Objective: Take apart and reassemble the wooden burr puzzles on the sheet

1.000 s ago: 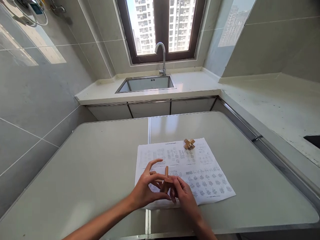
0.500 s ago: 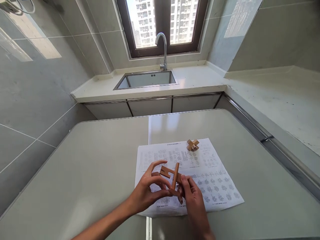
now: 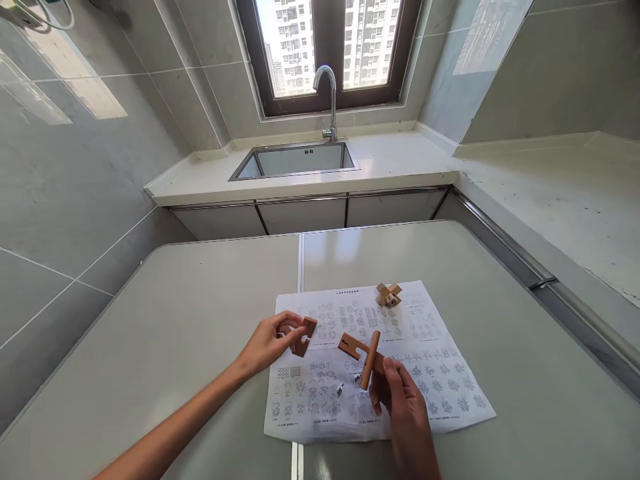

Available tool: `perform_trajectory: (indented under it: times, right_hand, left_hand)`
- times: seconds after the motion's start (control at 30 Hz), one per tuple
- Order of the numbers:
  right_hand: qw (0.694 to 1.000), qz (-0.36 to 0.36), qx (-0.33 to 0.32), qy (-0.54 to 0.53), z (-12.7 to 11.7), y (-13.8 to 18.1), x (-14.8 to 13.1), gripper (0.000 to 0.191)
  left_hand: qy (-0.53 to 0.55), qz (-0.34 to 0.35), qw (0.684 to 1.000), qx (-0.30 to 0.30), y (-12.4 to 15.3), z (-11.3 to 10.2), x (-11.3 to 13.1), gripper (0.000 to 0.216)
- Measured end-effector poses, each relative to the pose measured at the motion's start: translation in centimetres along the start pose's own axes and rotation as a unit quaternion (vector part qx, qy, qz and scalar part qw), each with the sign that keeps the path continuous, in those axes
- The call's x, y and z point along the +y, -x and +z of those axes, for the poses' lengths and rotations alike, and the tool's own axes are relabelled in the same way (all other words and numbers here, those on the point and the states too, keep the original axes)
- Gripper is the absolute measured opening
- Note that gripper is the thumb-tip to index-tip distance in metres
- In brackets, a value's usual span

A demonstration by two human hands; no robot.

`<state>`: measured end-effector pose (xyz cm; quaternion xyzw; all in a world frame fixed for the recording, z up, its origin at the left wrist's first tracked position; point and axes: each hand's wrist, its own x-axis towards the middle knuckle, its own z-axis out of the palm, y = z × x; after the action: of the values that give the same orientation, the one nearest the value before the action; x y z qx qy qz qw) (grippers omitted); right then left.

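Between its thumb and fingers, my left hand (image 3: 274,341) pinches a small notched wooden puzzle piece (image 3: 301,346), held over the left part of the printed sheet (image 3: 325,413). My right hand (image 3: 403,400) grips the right end of two joined wooden puzzle pieces (image 3: 370,360): one slotted and marked with a black figure, the other crossing it upright. A gap separates the two hands. On the sheet's far edge rests an assembled light wooden burr puzzle (image 3: 389,295). A small shiny scrap (image 3: 340,389) shows near the sheet's middle; what it is I cannot tell.
The sheet lies on a pale table (image 3: 200,320) with a seam down its middle. Beyond the table are a white counter (image 3: 400,150), a sink (image 3: 295,176) and a tap (image 3: 333,100). A metal rail (image 3: 505,233) runs along the right side.
My left hand has drawn away to the left with the notched piece, apart from the joined pieces. My right hand has shifted slightly right and down, still holding them.
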<state>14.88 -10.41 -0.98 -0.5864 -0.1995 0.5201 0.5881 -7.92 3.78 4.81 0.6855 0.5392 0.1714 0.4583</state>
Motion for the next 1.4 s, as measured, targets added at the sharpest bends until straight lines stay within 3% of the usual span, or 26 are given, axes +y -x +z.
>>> perform_trajectory:
  times: [0.23,0.53,0.8,1.0,1.1,1.2,1.23,1.3,1.4]
  right_hand:
    - [0.999,-0.005,-0.028,0.027,-0.3,0.6,0.3,0.053]
    - [0.997,0.006,-0.063,0.046,-0.6,1.5,-1.1,0.057]
    - [0.996,0.007,-0.072,0.046,-0.1,1.7,-1.7,0.057]
    - [0.996,0.012,-0.082,0.04,0.0,1.7,-1.5,0.054]
    - [0.995,0.011,-0.09,0.036,0.0,1.5,-1.3,0.053]
    - [0.995,0.01,-0.093,0.029,0.2,1.3,-1.3,0.053]
    - [0.995,0.011,-0.099,0.024,0.2,1.3,-1.4,0.054]
    - [0.993,0.019,-0.118,0.012,0.3,1.3,-1.7,0.055]
    - [0.985,0.045,-0.166,-0.024,0.2,1.4,-2.4,0.051]
  left_hand:
    - [-0.079,-0.002,0.995,0.068,-3.5,-1.5,-1.8,0.05]
    - [-0.129,0.006,0.99,0.064,-4.9,-1.6,-1.7,0.051]
    - [-0.141,0.017,0.987,0.076,-5.2,-1.7,-2.4,0.052]
    - [-0.127,0.026,0.984,0.125,-3.7,-0.7,-0.5,0.052]
    - [-0.092,0.048,0.993,0.049,-1.7,0.3,1.7,0.053]
    - [0.031,0.038,0.987,-0.154,0.5,1.2,3.8,0.061]
    - [0.066,0.023,0.978,-0.194,1.1,1.5,4.3,0.06]
    - [0.11,-0.002,0.967,-0.231,2.0,1.8,5.1,0.056]
    - [0.137,-0.019,0.961,-0.241,2.5,1.9,5.5,0.055]
